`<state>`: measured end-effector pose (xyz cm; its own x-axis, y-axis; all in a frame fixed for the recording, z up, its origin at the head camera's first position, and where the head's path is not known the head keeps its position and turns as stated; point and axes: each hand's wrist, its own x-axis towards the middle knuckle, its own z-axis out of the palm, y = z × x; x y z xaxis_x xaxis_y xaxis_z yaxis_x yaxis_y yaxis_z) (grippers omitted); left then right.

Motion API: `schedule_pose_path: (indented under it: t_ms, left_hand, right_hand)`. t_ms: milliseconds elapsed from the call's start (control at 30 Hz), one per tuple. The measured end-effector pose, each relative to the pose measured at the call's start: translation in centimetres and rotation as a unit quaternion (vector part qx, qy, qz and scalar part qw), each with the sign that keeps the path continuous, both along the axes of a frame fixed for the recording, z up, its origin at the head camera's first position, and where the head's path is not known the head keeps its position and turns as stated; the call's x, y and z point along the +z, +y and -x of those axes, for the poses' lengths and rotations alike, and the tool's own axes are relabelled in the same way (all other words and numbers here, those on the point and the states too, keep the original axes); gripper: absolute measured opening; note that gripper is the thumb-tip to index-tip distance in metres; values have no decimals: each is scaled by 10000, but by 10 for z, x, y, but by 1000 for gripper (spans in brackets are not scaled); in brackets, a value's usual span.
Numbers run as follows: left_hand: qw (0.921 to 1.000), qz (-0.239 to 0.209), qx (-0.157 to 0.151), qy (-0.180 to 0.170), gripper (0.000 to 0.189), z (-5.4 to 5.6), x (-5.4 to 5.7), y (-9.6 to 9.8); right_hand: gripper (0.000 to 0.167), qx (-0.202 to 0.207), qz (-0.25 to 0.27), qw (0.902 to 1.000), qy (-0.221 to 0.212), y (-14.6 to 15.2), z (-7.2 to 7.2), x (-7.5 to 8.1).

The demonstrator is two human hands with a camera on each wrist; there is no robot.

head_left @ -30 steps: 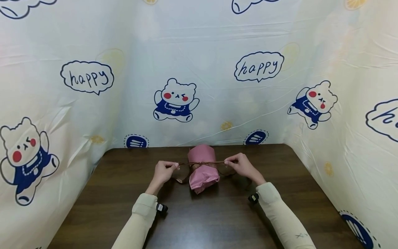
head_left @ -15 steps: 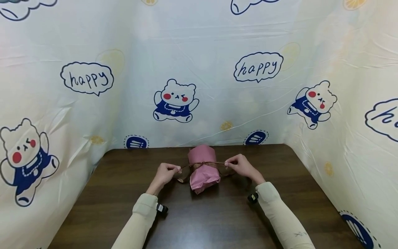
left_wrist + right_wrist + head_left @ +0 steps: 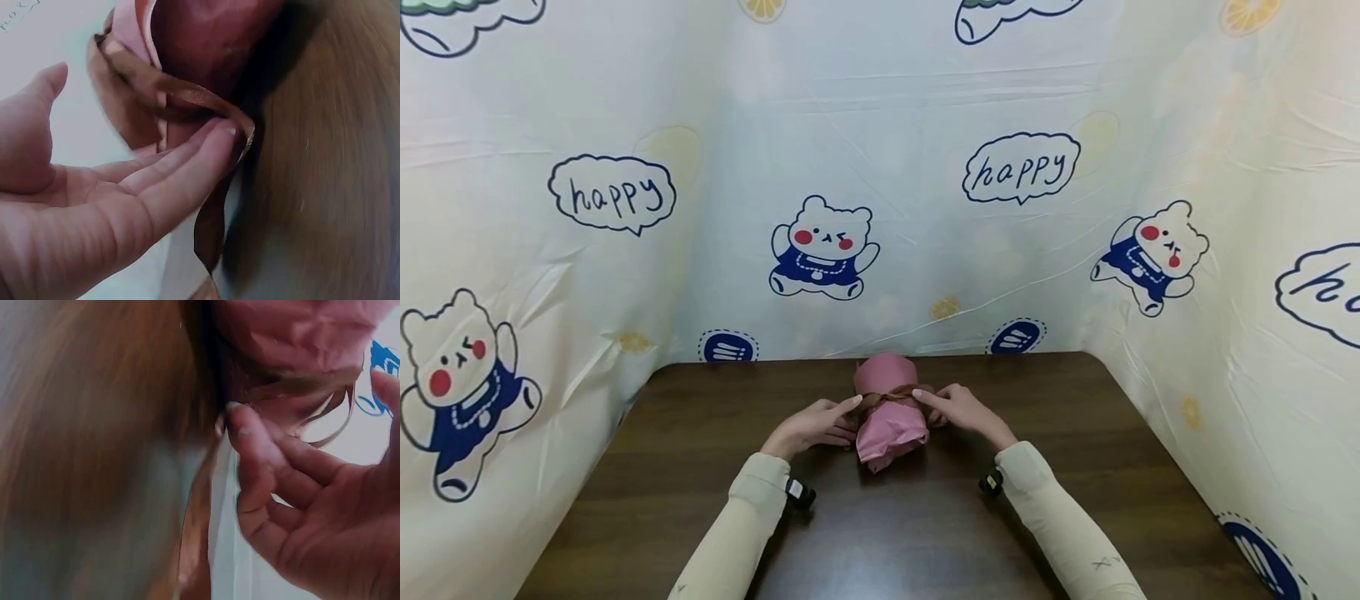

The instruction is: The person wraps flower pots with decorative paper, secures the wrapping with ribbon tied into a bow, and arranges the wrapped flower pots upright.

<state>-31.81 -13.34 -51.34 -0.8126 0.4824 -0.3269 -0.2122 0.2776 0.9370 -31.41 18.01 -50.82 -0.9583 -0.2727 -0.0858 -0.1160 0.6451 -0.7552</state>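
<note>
A pink paper-wrapped bundle (image 3: pixel 889 437) lies on the dark wooden table, with a brown ribbon (image 3: pixel 887 397) round its middle. At its left side is my left hand (image 3: pixel 815 425). The left wrist view has those fingers nearly straight, touching the ribbon loop (image 3: pixel 194 94), while the thumb stands apart. My right hand (image 3: pixel 961 410) is at the bundle's right side. Its fingers (image 3: pixel 250 434) bend loosely by the ribbon in the right wrist view, the thumb well away from them. One ribbon tail (image 3: pixel 197 537) hangs beside these fingertips; another (image 3: pixel 209 225) hangs on the left.
The wooden tabletop (image 3: pixel 880 533) extends around the bundle and toward me. Behind it and on both sides hangs a pale curtain (image 3: pixel 910 100) printed with bears and the word "happy". A small black wrist camera (image 3: pixel 801 494) sits at my left cuff, another (image 3: pixel 991 483) at my right.
Both hands have let go of the ribbon ends they pinched and held taut. They have moved inward to the bundle's sides. The ribbon now lies slacker, and the head view has tilted up slightly.
</note>
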Motion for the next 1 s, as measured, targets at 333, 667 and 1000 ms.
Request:
schedule_pose_path:
  t_ms: [333, 667, 1000]
  left_hand:
    - [9994, -174, 239, -163, 53, 2, -5, 23]
    - [9987, -331, 345, 196, 33, 2, -9, 28]
    - [9833, -512, 486, 1677, 21, -3, -1, 34]
  right_hand:
    - [62, 63, -85, 9998, -140, -18, -1, -3]
    - [55, 217, 141, 9995, 174, -18, -5, -2]
    - [35, 511, 574, 9916, 1036, -7, -2, -8]
